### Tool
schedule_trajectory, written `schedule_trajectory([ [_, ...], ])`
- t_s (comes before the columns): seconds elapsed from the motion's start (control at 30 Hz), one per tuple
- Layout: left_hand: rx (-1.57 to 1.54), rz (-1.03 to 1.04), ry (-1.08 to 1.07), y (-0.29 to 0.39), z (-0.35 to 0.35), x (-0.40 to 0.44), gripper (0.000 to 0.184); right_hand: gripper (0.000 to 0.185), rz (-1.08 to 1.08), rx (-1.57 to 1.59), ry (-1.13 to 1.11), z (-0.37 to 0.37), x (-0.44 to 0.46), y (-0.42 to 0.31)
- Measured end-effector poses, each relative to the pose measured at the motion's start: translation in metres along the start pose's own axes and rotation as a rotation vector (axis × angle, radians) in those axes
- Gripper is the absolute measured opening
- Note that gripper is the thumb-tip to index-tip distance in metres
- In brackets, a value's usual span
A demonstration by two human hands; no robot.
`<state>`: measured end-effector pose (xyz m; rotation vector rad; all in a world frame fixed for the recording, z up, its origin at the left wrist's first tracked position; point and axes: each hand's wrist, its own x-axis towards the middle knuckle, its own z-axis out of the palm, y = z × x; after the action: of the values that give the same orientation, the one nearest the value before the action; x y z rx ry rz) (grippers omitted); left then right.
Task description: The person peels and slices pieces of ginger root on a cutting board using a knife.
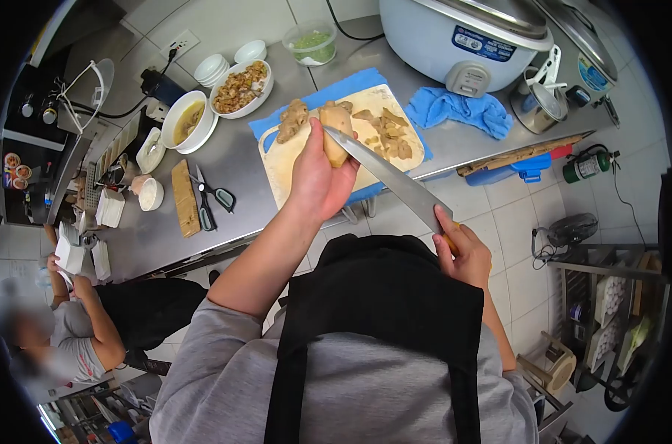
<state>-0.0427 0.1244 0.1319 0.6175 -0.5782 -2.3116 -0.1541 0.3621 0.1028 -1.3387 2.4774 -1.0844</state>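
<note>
Ginger piece [335, 150] observed over the cutting board [280, 170], lying between the thumb and fingers of the left hand [323, 176], which is closed firmly on it. The right hand [465, 250] is clamped on the handle of the knife [395, 180], the blade's tip end at the held piece. A knobbly ginger root [293, 120] rests on the board's left side; peelings [390, 135] lie to the right. A blue cloth [365, 78] sits beneath the board.
</note>
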Motion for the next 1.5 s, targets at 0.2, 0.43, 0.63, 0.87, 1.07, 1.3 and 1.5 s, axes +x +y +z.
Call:
schedule_trajectory([
  [0.2, 0.017, 0.002, 0.0, -0.007, 0.012, -0.005, 0.045, 0.044, -0.036, 0.01, 0.028, -0.002, 0.004, 0.008],
  [0.43, 0.068, -0.115, -0.142, -0.034, 0.001, -0.007, 0.047, 0.041, -0.067, 0.015, 0.035, 0.0, 0.051, 0.002],
  [0.63, 0.16, -0.165, -0.141, -0.038, 0.006, -0.008, 0.052, 0.039, 0.227, 0.177, -0.226, 0.002, 0.091, 0.017],
  [0.87, 0.418, -0.024, -0.066, -0.02, -0.022, 0.006, 0.048, 0.038, 0.274, 0.192, -0.241, 0.014, 0.058, 0.029],
  [1.07, 1.492, 0.439, -0.092, -0.017, -0.096, 0.044, 0.04, 0.038, 0.133, 0.287, -0.222, 0.042, 0.026, 0.05],
  [1.3, 2.035, 0.807, 0.007, -0.049, -0.139, 0.061, 0.038, 0.041, 0.31, 0.062, -0.539, 0.053, 0.018, 0.03],
  [1.5, 1.976, 0.797, -0.029, -0.05, -0.144, 0.062, 0.044, 0.043, 0.213, -0.042, -0.491, 0.057, 0.001, 0.023],
])
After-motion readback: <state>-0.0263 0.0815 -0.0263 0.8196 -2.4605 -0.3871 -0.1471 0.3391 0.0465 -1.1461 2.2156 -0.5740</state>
